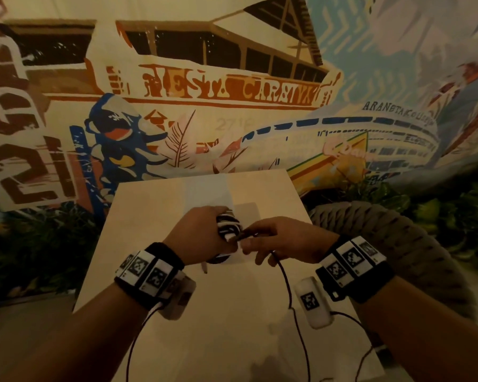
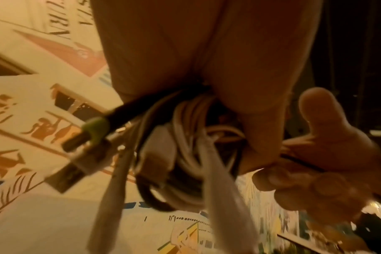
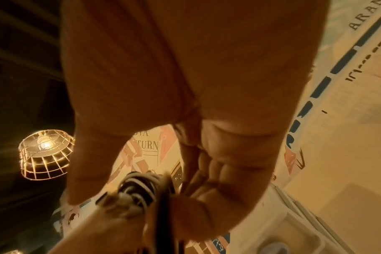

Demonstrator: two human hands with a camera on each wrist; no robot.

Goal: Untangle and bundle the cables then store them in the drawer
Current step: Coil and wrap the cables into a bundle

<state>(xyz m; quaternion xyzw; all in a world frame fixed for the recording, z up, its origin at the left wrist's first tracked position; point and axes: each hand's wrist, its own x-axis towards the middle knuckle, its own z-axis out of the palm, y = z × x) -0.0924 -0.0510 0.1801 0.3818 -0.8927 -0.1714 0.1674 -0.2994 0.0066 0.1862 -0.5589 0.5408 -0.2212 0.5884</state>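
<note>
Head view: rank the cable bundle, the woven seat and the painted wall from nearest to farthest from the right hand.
1. Cable bundle: gripped by the left hand; the right hand pinches a black cable from it.
2. Woven seat: right of the table.
3. Painted wall: behind the table, farthest.

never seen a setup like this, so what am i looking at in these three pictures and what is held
No machine here: a person's two bare hands, with marker bands and a small camera on each wrist. The wide picture comes from a head camera looking down; the other two look along each hand. The left hand grips a bundle of black and white cables. The right hand pinches a black cable that trails down over the pale table. What looks like a pale tray lies behind the hands.
</note>
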